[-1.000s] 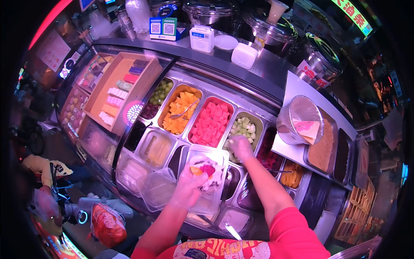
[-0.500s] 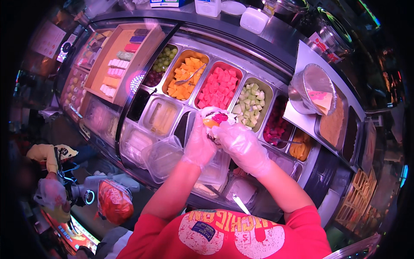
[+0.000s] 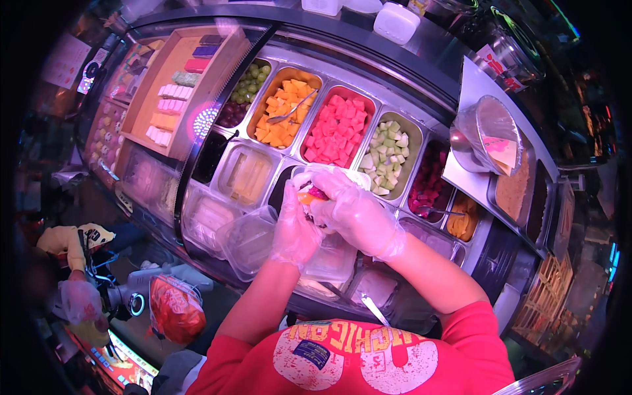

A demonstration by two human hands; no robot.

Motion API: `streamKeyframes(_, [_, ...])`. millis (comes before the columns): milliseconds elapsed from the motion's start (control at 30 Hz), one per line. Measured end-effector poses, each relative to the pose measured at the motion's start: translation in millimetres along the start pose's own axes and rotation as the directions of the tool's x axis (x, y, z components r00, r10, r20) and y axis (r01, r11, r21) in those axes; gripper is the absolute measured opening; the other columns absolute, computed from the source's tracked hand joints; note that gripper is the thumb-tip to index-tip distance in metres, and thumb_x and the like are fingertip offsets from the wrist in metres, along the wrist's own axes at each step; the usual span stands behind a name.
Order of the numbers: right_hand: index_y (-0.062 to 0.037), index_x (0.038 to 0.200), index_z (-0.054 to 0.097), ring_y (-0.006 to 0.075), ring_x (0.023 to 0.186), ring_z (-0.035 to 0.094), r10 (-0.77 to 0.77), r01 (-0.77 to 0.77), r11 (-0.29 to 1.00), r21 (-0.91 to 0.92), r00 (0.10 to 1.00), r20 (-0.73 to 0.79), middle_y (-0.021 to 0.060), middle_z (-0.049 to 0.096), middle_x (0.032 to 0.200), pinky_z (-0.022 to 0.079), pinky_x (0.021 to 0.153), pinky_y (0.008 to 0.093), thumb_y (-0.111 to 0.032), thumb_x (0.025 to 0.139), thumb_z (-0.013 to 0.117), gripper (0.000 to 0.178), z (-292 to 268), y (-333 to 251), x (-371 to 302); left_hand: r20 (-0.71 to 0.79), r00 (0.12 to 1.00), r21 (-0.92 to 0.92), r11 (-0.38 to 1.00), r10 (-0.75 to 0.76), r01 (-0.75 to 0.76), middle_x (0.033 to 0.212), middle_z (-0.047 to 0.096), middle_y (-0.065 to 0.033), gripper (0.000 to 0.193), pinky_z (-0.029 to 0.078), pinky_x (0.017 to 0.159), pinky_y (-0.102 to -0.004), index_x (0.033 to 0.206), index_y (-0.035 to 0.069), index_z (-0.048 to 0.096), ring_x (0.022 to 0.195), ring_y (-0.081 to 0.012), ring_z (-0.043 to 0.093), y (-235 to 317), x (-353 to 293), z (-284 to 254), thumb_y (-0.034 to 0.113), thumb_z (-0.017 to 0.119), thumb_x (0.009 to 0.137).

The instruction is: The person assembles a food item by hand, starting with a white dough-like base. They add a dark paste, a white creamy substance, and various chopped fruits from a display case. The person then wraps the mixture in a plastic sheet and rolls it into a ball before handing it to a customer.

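Observation:
Both my hands wear see-through plastic gloves and meet above the fruit counter. My left hand [image 3: 296, 230] is cupped round a small dessert [image 3: 308, 196] with orange and dark red fruit pieces; its underside is hidden. Over its top curls my right hand [image 3: 359, 214], fingers pressed against the dessert and covering much of it. Just beyond the hands sits the metal pan of pink-red fruit cubes [image 3: 337, 128]. The pan of pale green cubes [image 3: 390, 155] lies to its right, the pan of orange cubes [image 3: 287, 108] to its left.
Stacked plastic tubs [image 3: 247, 240] stand left of my hands. Further right are a pan of dark red fruit [image 3: 431, 181], an orange filling [image 3: 463, 217] with a spoon and a lined metal bowl [image 3: 487, 135]. A wooden tray [image 3: 178, 62] holds wrapped pieces. A person's hand [image 3: 79, 299] shows far left.
My right hand has moved over the dessert, hiding cream and fruit that showed before. Both hands have shifted slightly left and still hold it. The view has tilted a little.

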State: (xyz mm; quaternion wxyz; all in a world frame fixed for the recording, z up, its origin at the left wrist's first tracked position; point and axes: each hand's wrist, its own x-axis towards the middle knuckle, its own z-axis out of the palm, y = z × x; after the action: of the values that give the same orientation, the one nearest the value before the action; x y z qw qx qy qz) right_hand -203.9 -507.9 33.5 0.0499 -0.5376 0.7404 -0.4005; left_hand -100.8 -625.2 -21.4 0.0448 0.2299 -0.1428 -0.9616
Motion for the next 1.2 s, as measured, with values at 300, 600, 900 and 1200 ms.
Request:
streamKeyframes(300, [0.0001, 0.108, 0.078, 0.0173, 0.099, 0.073, 0.350, -0.305, 0.894, 0.327, 0.932, -0.088, 0.0100, 0.075, 0.116, 0.058, 0.089, 0.0336, -0.021, 0.094, 0.073, 0.025, -32.4, 39.0, 58.4, 0.105, 0.991, -0.052, 0.995, 0.087, -0.082, 0.147, 0.053, -0.0136, 0.068, 0.050, 0.105, -0.0618, 0.147, 0.013, 0.046, 0.135, -0.0363, 0.054, 40.3, 15.3, 7.6, 0.062, 0.054, 0.101])
streamKeyframes(600, [0.0006, 0.097, 0.072, 0.0421, 0.099, 0.071, 0.718, -0.728, 0.659, -0.191, 0.684, -0.129, 0.0253, 0.073, 0.100, 0.054, 0.089, 0.0469, -0.014, 0.083, 0.072, 0.020, 81.6, 251.1, 79.1, 0.089, 0.992, -0.052, 0.995, 0.094, -0.090, 0.143, 0.055, -0.0124, 0.056, 0.048, 0.103, -0.0675, 0.139, 0.016, 0.053, 0.133, -0.0356, 0.054, 73.4, 34.5, -12.8, 0.059, 0.051, 0.103])
streamKeyframes(900, [0.0006, 0.099, 0.068, 0.0345, 0.094, 0.073, 0.874, -0.858, 0.485, 0.167, 0.483, -0.057, 0.0219, 0.074, 0.097, 0.055, 0.079, 0.0406, -0.002, 0.079, 0.068, 0.020, 74.2, 231.4, 63.8, 0.033, 0.998, -0.102, 0.993, 0.063, -0.059, 0.141, 0.057, -0.0118, 0.055, 0.050, 0.103, -0.0645, 0.137, 0.016, 0.054, 0.130, -0.0355, 0.056, 79.5, 53.9, -27.2, 0.060, 0.047, 0.105])
streamKeyframes(1200, [0.0009, 0.114, 0.068, 0.0163, 0.091, 0.069, 0.691, -0.452, 0.561, 0.693, 0.716, -0.093, 0.0068, 0.071, 0.105, 0.056, 0.082, 0.0278, 0.001, 0.083, 0.070, 0.031, 27.8, 115.3, 60.5, 0.085, 0.996, -0.092, 0.995, 0.040, -0.032, 0.142, 0.057, -0.0134, 0.062, 0.048, 0.106, -0.0636, 0.141, 0.012, 0.051, 0.131, -0.0352, 0.057, 81.1, 61.2, -30.6, 0.062, 0.050, 0.103])
